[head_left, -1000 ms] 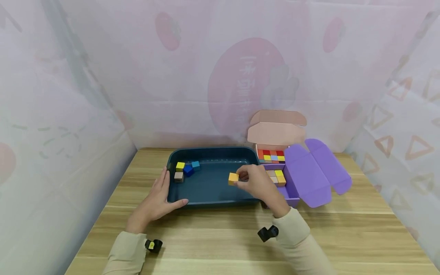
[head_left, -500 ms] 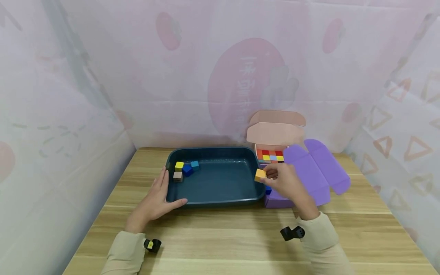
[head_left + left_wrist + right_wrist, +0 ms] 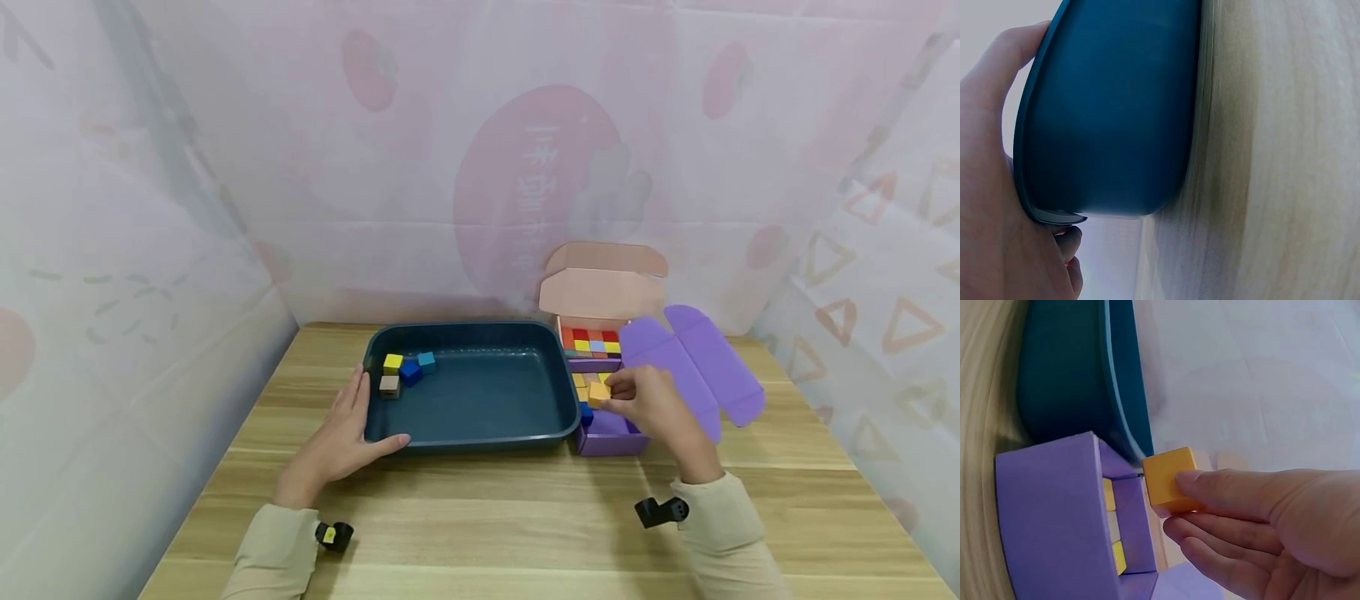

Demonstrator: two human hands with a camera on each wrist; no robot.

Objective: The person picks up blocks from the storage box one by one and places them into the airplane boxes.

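Orange cube (image 3: 597,392) over the purple box (image 3: 609,435)

My right hand (image 3: 651,406) pinches it; left hand (image 3: 341,437) spread flat against the tray (image 3: 465,437). A loose pinch could drop it crooked.

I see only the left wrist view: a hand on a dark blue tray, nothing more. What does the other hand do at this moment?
Observer: The right hand pinches an orange cube over an open purple box, just right of the tray.
Operator: Is the box empty?
Observer: No, the head view shows a few cubes in it, yellow and orange among them.
Operator: And inside the tray?
Observer: Four cubes sit in its far left corner: yellow, two blue, one brown.
Operator: Is any other box there?
Observer: Yes, a pink box behind the purple one, open, packed with coloured cubes.
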